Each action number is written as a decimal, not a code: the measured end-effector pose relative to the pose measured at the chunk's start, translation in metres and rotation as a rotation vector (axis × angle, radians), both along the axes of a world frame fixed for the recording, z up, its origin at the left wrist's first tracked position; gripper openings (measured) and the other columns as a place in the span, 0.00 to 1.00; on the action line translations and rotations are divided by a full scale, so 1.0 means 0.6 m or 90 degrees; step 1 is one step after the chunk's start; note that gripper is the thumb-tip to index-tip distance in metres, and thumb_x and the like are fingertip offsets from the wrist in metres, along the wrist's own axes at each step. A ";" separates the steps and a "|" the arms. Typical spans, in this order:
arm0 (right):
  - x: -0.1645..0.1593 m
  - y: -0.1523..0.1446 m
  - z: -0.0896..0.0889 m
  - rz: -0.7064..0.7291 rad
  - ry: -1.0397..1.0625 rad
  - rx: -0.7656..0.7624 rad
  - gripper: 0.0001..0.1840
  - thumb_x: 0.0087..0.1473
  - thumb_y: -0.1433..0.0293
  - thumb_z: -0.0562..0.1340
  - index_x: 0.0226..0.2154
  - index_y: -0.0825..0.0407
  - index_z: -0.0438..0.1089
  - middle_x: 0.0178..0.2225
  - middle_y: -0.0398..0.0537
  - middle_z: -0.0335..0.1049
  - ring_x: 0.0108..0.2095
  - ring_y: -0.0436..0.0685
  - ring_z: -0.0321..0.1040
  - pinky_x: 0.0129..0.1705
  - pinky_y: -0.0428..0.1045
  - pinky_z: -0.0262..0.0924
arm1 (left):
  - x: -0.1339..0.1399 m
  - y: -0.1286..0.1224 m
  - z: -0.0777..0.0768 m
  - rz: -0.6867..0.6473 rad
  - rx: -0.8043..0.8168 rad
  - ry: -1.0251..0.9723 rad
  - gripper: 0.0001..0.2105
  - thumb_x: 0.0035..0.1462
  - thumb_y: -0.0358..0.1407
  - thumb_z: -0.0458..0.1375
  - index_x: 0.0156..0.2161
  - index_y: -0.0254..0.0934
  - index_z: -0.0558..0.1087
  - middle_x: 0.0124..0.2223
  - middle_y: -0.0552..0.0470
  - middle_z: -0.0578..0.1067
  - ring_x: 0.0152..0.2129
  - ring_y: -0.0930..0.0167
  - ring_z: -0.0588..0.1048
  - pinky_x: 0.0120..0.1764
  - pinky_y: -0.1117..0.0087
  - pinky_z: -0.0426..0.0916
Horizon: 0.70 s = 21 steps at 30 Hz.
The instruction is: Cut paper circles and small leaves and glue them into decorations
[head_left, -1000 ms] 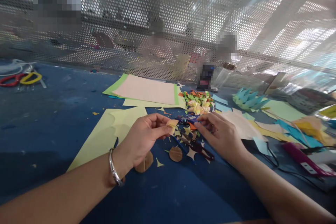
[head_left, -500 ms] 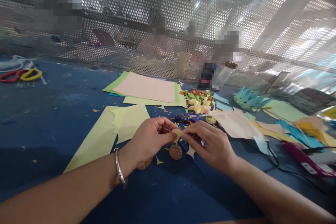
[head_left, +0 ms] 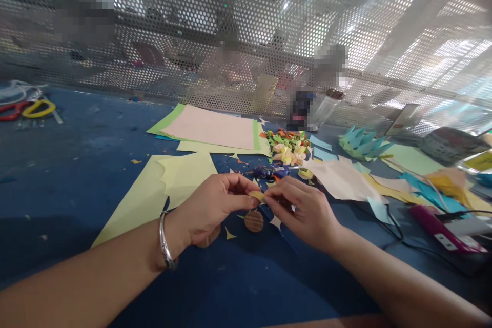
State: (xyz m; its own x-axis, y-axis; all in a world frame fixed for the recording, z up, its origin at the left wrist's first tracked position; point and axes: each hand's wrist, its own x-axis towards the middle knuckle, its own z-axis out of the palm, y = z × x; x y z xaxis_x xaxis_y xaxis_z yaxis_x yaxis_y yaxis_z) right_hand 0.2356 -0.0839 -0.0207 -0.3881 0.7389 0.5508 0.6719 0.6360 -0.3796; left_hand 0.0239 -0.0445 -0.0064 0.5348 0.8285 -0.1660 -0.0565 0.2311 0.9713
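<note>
Between my two hands is a small yellow paper piece (head_left: pixel 256 195). My left hand (head_left: pixel 221 202) pinches its left side, and a silver bangle circles that wrist. My right hand (head_left: pixel 302 210) has its thumb and fingertips closed at the right edge of the paper. Just below the fingers, a round brown cardboard disc (head_left: pixel 254 221) lies on the blue table. Another brown cardboard piece (head_left: pixel 209 237) is partly hidden under my left hand. Beyond my fingertips lies a dark blue screwdriver-like tool (head_left: pixel 269 171) with a thin metal tip; its exact kind I cannot make out.
Pale yellow sheets (head_left: pixel 184 177) lie at left, and a pink sheet (head_left: pixel 211 125) on green paper sits behind. Small paper flowers (head_left: pixel 288 148) are heaped at the back. Scissors (head_left: pixel 38 108) rest far left. A purple power strip (head_left: pixel 442 230) with cables is right. A perforated metal screen (head_left: pixel 172 51) stands behind.
The yellow piece looks flatter and more covered by my fingers, and my right fingertips have come closer to the left ones. The whole view has shifted slightly.
</note>
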 end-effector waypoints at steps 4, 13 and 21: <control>0.000 -0.004 0.000 0.008 0.009 -0.032 0.06 0.65 0.70 0.59 0.38 0.52 0.73 0.33 0.48 0.74 0.31 0.52 0.69 0.33 0.48 0.63 | 0.000 -0.001 0.002 0.003 0.046 0.031 0.10 0.48 0.37 0.71 0.32 0.33 0.79 0.30 0.53 0.76 0.29 0.73 0.72 0.37 0.71 0.65; -0.003 -0.005 0.002 0.004 0.025 -0.069 0.07 0.65 0.67 0.59 0.37 0.49 0.72 0.32 0.47 0.73 0.30 0.52 0.69 0.31 0.48 0.64 | 0.000 0.003 -0.006 -0.006 0.168 0.093 0.09 0.54 0.40 0.67 0.34 0.35 0.78 0.31 0.52 0.76 0.29 0.71 0.72 0.36 0.69 0.65; 0.001 -0.007 0.001 -0.007 0.010 -0.048 0.07 0.64 0.69 0.60 0.33 0.50 0.69 0.29 0.45 0.70 0.29 0.51 0.66 0.31 0.48 0.61 | 0.001 -0.004 -0.010 -0.087 0.188 0.101 0.07 0.56 0.39 0.64 0.34 0.37 0.75 0.30 0.51 0.78 0.28 0.69 0.75 0.33 0.69 0.67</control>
State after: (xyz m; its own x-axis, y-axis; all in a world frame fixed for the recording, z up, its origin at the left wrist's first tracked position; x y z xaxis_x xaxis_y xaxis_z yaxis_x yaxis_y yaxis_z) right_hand 0.2362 -0.0882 -0.0201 -0.3713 0.7827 0.4994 0.6729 0.5975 -0.4361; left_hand 0.0246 -0.0467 -0.0121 0.6304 0.7760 -0.0195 0.1119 -0.0660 0.9915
